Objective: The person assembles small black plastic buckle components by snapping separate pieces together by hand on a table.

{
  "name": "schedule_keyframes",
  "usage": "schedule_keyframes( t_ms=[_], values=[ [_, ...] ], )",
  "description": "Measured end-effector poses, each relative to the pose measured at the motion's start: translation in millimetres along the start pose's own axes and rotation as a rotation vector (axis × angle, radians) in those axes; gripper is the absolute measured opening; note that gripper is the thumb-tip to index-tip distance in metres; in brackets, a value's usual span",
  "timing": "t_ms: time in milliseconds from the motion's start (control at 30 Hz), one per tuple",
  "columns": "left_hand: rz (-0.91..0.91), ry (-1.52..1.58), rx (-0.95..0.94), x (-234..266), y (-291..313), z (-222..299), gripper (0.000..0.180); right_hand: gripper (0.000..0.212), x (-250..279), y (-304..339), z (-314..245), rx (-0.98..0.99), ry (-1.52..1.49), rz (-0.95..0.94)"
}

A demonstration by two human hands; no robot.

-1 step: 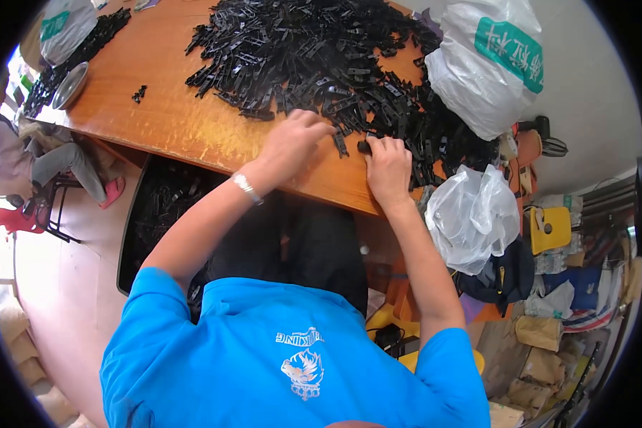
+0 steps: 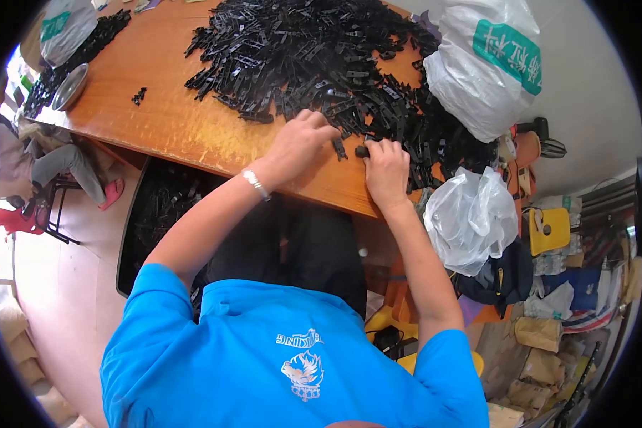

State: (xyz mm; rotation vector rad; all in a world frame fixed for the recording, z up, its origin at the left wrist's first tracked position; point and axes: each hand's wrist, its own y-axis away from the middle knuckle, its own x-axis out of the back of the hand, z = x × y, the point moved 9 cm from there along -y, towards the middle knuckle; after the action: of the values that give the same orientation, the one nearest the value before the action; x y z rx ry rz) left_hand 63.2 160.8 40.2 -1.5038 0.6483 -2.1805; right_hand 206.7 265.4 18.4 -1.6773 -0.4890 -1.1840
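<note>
My left hand (image 2: pixel 305 140) is over the near part of the wooden table, its fingers curled together. Its fingertips come close to a narrow black plastic piece (image 2: pixel 339 148) on the tabletop; whether they touch it I cannot tell, and anything inside them is hidden. Just to the right, my right hand (image 2: pixel 387 171) has its thumb and fingers closed on a small dark block-like part (image 2: pixel 362 151). Beyond both hands spreads a large heap of slim black plastic pieces (image 2: pixel 292 50), which reaches down along the right side of my right hand.
On the wooden table (image 2: pixel 157 64), a few black bits (image 2: pixel 139 95) lie left of the heap. A metal bowl (image 2: pixel 70 87) is farther left. White bags (image 2: pixel 481 71) and clear plastic (image 2: pixel 471 217) stand at right. A dark bin (image 2: pixel 139 235) sits below; another person (image 2: pixel 57 160) sits left.
My left hand has shifted slightly to the right, toward the narrow black piece. My right hand stays almost in place with its small part.
</note>
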Motion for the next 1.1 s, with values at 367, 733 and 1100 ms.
schedule_keyframes(
  t_ms=[367, 733, 1100],
  values=[
    [-0.034, -0.037, -0.101, -12, 1, 5, 0.024, 0.029, 32, 11, -4, -0.160, -0.473, -0.059],
    [-0.030, 1.294, 0.857, -14, 64, -10, 0.026, 0.034, 93, 4, -75, 0.132, -0.363, 0.070],
    [-0.018, 1.500, 1.032, -14, 85, -2, 0.027, 0.041, 80, 0, -83, 0.146, -0.411, -0.045]
  ],
)
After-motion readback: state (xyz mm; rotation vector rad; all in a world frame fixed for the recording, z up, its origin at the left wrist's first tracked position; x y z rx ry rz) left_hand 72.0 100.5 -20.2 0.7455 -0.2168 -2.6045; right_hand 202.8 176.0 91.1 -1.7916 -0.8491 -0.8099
